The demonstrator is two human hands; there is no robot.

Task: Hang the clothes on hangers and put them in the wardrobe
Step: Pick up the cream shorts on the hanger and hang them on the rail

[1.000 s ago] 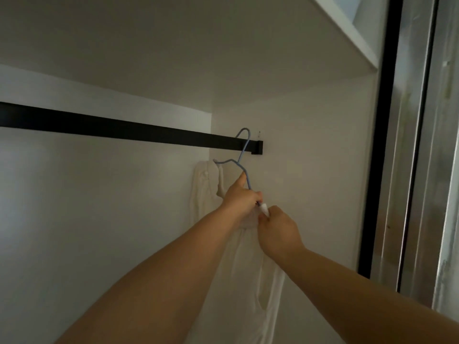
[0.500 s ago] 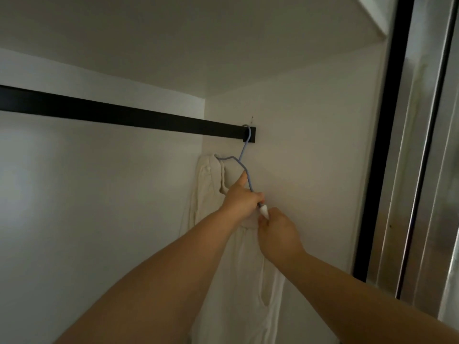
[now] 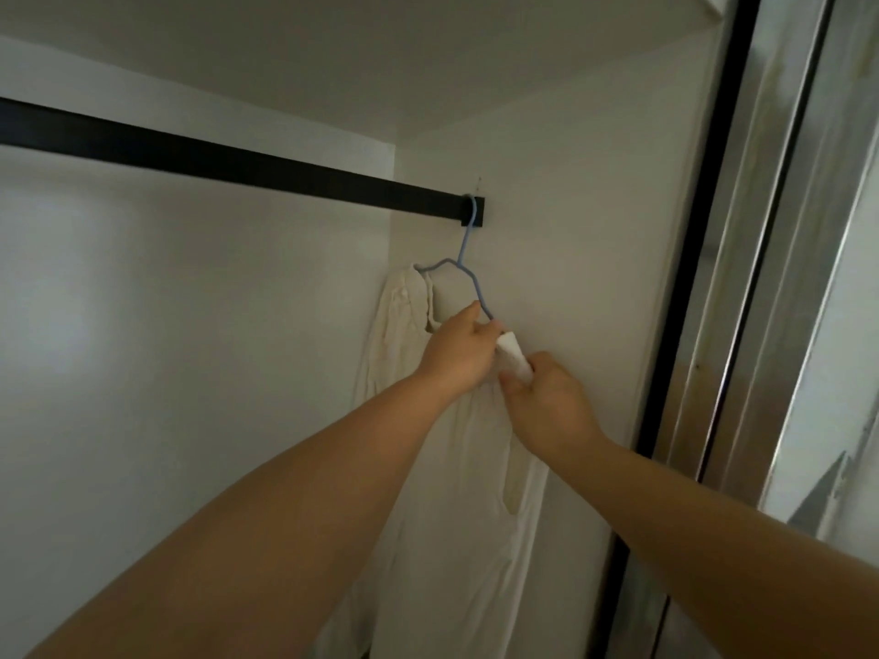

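Blue wire hanger (image 3: pixel 468 259) hooks the black rail (image 3: pixel 238 166) at its wall end, cream garment (image 3: pixel 456 468) draped below. Left hand (image 3: pixel 459 354) grips the hanger's shoulder; right hand (image 3: pixel 547 401) pinches a white fabric fold (perhaps a strap). Tugging could slide the garment off.

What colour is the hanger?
Light blue. The hanger shows best in the head view, hooked on the black rail.
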